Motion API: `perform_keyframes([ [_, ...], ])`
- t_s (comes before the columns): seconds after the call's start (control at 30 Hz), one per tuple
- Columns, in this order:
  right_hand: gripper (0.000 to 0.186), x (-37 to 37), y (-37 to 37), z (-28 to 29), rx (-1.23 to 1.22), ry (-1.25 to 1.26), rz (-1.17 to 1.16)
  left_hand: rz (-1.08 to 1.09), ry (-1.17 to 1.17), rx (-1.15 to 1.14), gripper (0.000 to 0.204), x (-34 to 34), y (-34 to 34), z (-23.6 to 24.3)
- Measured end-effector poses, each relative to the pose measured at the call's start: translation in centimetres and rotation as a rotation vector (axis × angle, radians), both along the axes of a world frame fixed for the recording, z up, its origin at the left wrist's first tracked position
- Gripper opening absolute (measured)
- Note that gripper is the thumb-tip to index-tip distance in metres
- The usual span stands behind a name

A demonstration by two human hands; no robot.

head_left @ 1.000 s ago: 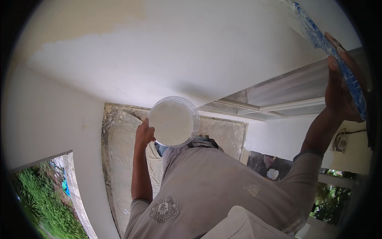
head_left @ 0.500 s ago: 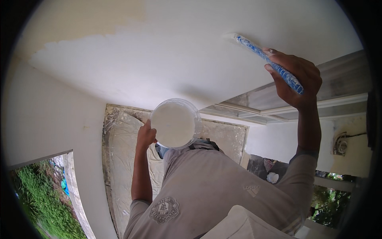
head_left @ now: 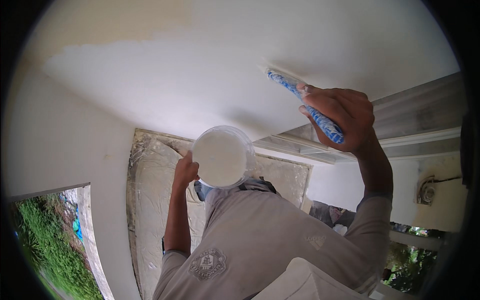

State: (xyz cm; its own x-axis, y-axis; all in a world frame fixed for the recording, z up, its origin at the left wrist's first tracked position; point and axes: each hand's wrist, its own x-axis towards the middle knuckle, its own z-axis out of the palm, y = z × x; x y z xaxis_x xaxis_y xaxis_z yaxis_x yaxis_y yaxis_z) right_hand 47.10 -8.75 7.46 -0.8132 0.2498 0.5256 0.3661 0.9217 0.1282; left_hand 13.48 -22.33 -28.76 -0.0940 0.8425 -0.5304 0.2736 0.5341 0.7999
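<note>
My right hand (head_left: 342, 115) is closed round the blue, paint-smeared handle of a paintbrush (head_left: 287, 82). The brush's pale bristle end meets the white wall (head_left: 200, 85). Held at its left rim by my left hand (head_left: 186, 170) is a clear plastic bucket (head_left: 250, 155), its mouth facing up. Off-white paint (head_left: 220, 157) lies inside it. The fingers of my left hand are partly hidden by the bucket. At the upper left the wall carries a beige patch (head_left: 115, 22) with an uneven edge against the white.
A window opening (head_left: 55, 240) on the left shows green plants outside. Below me lies a crumpled drop sheet (head_left: 155, 200) on the floor. A framed glass panel (head_left: 420, 110) runs along the right, and coiled cables (head_left: 426, 191) hang from a box on the right wall.
My right hand has moved left and downward in the picture, drawing the brush along the wall. The left hand and the bucket are almost where they were.
</note>
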Motion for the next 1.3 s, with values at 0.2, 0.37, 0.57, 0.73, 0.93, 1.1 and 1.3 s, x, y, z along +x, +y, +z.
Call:
perform_keyframes([
  [0.2, 0.033, -1.0, 3.4, -0.3, -0.055, -0.015, -0.053, -0.006, 0.004, 0.000, 0.054, -0.2, -0.4, 0.6],
  [0.37, 0.032, -0.8, 1.9, 8.0, 0.219, 0.094, -0.024, -0.044, 0.046, 0.029, 0.052, -0.4, -0.7, -0.7],
  [0.57, 0.033, -3.4, 1.6, 6.5, 0.149, 0.145, 0.095, 0.009, 0.083, 0.006, 0.047, -0.5, -1.4, -0.4],
  [0.73, 0.049, -6.8, 3.1, -3.0, -0.062, 0.008, 0.102, -0.043, 0.109, -0.011, 0.044, -0.4, -0.9, -0.6],
  [0.93, 0.030, -8.1, 5.9, 0.7, -0.034, 0.032, 0.040, -0.050, 0.099, 0.033, 0.046, -0.5, -1.1, -0.3],
  [1.1, 0.023, -6.8, 4.5, 12.6, 0.236, 0.045, 0.039, -0.073, 0.104, 0.036, 0.046, -0.3, -0.7, 0.0],
  [1.3, 0.025, -7.9, 2.6, 12.8, 0.196, 0.026, 0.205, -0.081, 0.119, 0.029, 0.048, -0.3, -1.2, -0.3],
])
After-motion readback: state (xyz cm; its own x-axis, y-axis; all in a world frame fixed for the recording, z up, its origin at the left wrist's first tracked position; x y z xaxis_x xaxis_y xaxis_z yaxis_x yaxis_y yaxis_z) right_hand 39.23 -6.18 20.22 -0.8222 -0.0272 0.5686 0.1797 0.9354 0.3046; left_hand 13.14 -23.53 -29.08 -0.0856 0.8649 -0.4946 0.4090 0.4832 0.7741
